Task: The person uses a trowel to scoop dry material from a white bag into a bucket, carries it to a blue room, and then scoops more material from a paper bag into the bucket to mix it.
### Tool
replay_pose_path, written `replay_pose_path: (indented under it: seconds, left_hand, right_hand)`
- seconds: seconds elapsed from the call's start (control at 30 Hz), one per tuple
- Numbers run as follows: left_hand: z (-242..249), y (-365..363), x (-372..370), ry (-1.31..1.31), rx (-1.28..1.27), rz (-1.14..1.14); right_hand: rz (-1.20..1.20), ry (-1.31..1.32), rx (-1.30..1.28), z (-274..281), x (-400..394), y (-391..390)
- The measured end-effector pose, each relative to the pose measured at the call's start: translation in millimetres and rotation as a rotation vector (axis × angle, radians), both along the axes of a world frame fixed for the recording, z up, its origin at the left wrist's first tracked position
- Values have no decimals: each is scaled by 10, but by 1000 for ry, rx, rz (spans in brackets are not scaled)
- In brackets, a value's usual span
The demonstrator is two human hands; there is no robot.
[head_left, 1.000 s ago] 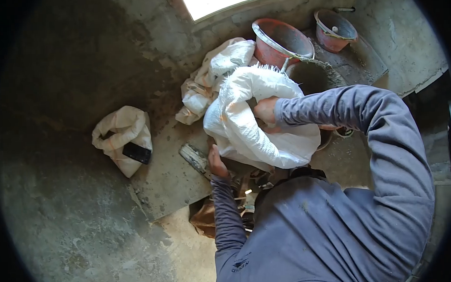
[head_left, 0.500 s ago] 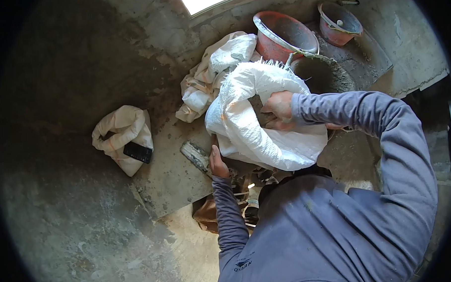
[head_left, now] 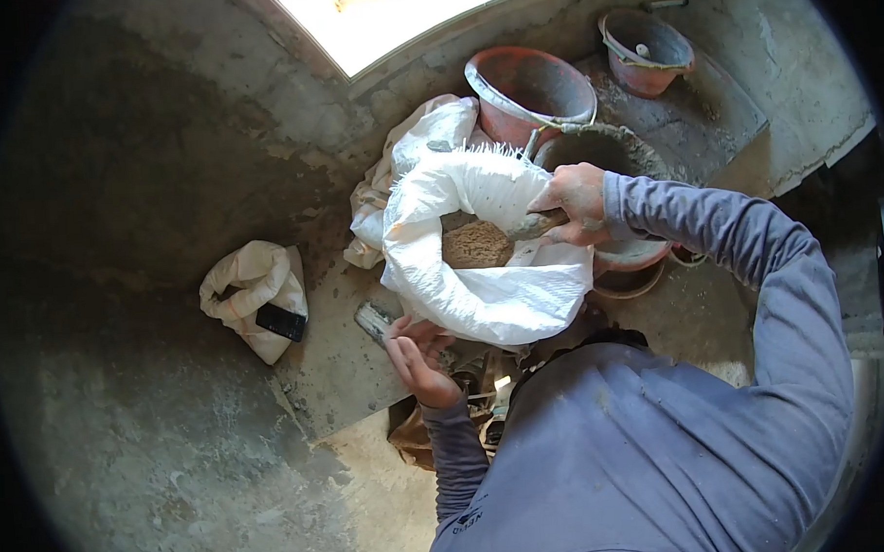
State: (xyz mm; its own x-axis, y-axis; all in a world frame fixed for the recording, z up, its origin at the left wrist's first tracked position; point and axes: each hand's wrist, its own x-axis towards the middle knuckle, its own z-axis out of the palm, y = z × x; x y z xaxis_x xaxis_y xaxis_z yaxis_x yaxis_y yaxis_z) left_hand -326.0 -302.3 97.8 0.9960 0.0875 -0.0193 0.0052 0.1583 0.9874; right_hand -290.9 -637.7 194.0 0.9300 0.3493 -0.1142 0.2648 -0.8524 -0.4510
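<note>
A white woven sack (head_left: 418, 287) with its mouth rolled down stands in front of me. Inside it shows brown, grainy powder (head_left: 478, 246). At the sack's right rim, my right hand (head_left: 580, 201) is closed around a dusty grey-brown tool (head_left: 536, 224), which points left over the opening; I cannot tell its exact kind. My left hand (head_left: 424, 366) is at the lower left of the sack, palm up, fingers apart and holding nothing. Just behind that hand, a dusty block-like piece (head_left: 372, 320) lies on the floor slab.
Beyond the sack stand a large red tub (head_left: 529, 127), a cement-caked bucket (head_left: 642, 157) and a smaller red bucket (head_left: 644, 74). Crumpled white sacks (head_left: 367, 220) lie behind. At left, a small sack (head_left: 242, 273) bears a black phone (head_left: 281, 322). A concrete wall runs behind.
My right hand has come up out of the sack to its right rim, bringing the tool into sight. My left hand has turned palm up, and the powder now shows.
</note>
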Motion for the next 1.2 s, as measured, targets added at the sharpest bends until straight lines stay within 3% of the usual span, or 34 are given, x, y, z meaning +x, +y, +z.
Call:
replay_pose_path:
  seconds: [0.1,0.27,0.4,0.57,0.67,0.8,0.87,0.9,0.97,1.03,1.2]
  left_hand:
    - [152,-304,-273,18,-76,-175]
    - [353,-824,-580,39,-275,-206]
    - [512,-1153,-602,48,-294,-130]
    - [525,-1202,-583,69,-275,-1]
    - [578,-1131,-548,12,-281,101]
    - [581,-955,-496,-41,-258,202]
    - [634,-1002,-481,-29,-224,227]
    - [608,-980,-471,-45,-207,222]
    - [586,-935,-485,-45,-184,207]
    - [583,-936,-468,-53,-200,210]
    - [578,-906,-494,-46,-258,198]
  right_hand:
    - [-4,-17,-6,190,-93,-189]
    - [11,-69,196,468,-230,-482]
    - [37,-34,226,836,-391,-848]
    - [29,-111,311,908,-723,-1422]
    - [-101,-55,294,915,-949,-1671]
    - [-230,16,193,653,-1136,-1832]
    - [-113,-390,-172,234,-1192,-1859]
    - [-47,-463,-362,-3,-1204,-1858]
    - [-24,-558,-429,-240,-1179,-1788]
    - [-1,-720,-520,-233,-1111,-1801]
    - [14,-839,-506,249,-1059,-1946]
